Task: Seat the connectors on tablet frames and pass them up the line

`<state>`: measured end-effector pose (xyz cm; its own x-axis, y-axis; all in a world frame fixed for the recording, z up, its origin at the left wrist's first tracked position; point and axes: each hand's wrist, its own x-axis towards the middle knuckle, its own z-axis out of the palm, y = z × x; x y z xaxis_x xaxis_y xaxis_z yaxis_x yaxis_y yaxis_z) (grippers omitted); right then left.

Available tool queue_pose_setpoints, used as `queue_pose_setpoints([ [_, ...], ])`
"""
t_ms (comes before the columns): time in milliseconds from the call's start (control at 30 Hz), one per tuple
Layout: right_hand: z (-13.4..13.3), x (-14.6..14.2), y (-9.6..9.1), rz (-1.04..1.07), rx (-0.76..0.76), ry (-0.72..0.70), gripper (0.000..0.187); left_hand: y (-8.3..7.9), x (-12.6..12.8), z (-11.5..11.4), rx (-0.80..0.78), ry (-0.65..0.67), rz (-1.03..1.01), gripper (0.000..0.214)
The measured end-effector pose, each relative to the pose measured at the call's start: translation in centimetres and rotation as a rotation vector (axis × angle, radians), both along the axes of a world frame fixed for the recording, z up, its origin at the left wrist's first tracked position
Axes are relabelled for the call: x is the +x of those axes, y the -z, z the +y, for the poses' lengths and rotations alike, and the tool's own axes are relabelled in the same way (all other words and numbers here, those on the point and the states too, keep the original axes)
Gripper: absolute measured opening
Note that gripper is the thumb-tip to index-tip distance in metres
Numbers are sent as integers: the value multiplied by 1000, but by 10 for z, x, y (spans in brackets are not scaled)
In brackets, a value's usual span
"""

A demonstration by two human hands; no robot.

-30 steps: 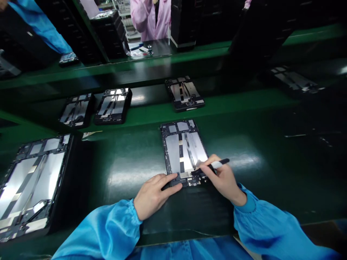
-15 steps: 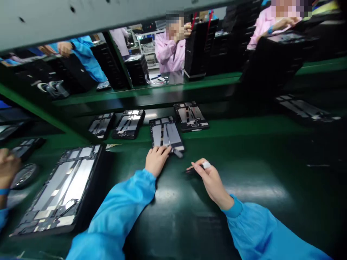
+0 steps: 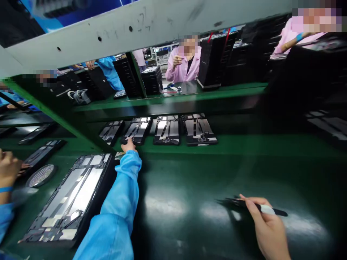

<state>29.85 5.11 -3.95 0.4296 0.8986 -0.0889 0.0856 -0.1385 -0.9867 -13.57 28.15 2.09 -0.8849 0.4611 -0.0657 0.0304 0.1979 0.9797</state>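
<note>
A row of black tablet housings with silver inner panels lies on the green conveyor belt. My left hand stretches forward, its fingertips at the near edge of one housing. Right of that housing lie two more, the nearer neighbour and another. My right hand rests low on the dark green bench, far from the row, gripping a black marker pen with a white band. A large housing lies beside my left sleeve.
A co-worker's hand in a blue sleeve is at the left edge, near a round metal disc. Across the line stands a person in a pink coat, beside upright stacks of black housings. A grey overhead beam crosses above.
The housing under my hands has been pushed forward into the far row. My left hand has moved forward and left, my right hand right and nearer, and my view has swung upward.
</note>
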Motion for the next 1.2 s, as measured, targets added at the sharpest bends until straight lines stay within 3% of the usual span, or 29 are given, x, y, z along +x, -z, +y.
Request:
queue_pose_setpoints([
  [133, 7, -13, -15, -74, 60, -40, 35, -18, 0, 13, -7, -2, -257, 29],
  [300, 9, -19, -21, -122, 174, -63, 36, -52, 29, 4, 108, 73, -412, 23],
  [400, 7, -18, -19, -148, 228, -28, 39, -69, 56, -27, 200, 153, -478, 15],
  [500, 2, -14, -16, -130, 267, -22, 40, -74, 87, -86, 225, 268, -571, 20],
  [633, -3, -14, -17, -78, 294, -58, 39, -62, 126, -184, 130, 417, -703, 18],
  [733, -5, -17, -22, -17, 277, -90, 41, -40, 154, -238, 8, 513, -797, 23],
  [867, -9, -15, -30, 17, 147, -205, 48, -11, 187, -272, -108, 583, -877, 28],
  [933, -15, -8, -31, -17, 96, -269, 50, -7, 193, -282, -200, 757, -942, 30],
  [967, -20, -4, -30, -44, 83, -290, 50, -7, 191, -285, -276, 914, -974, 35],
  [1033, -30, 5, -27, -101, 67, -314, 50, -9, 179, -289, -420, 1275, -896, 44],
  [1067, -35, 8, -25, -124, 58, -314, 49, -10, 170, -287, -438, 1409, -743, 45],
  [1100, -40, 10, -22, -142, 49, -313, 48, -10, 161, -284, -405, 1471, -523, 44],
  [1200, -45, 9, -19, -176, 49, -314, 44, -2, 142, -271, -176, 1381, 153, 41],
])
